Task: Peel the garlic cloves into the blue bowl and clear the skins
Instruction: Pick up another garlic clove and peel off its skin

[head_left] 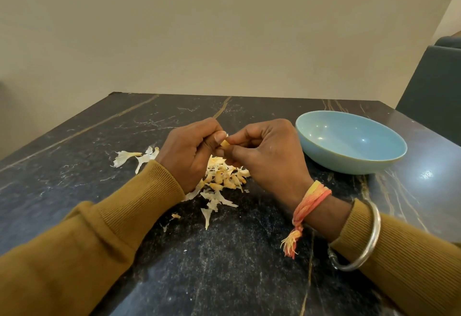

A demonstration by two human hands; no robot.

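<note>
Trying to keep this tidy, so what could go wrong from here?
The clove pinched between the left hand and right hand hangs over the pile, not the blue bowl; dropped, it could get lost there. The left sleeve lies near loose skins and might sweep them about.

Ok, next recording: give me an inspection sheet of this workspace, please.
Surface: dark veined marble table.
Job's things: garlic clove held above a pile of cloves; blue bowl to the right, nothing seen inside.
Clutter: loose skins scattered left of the pile and nearer the person.
Grippers: left hand and right hand both pinch the garlic clove.
Cables: nothing seen.
Surroundings: beige wall; dark chair at right.
</note>
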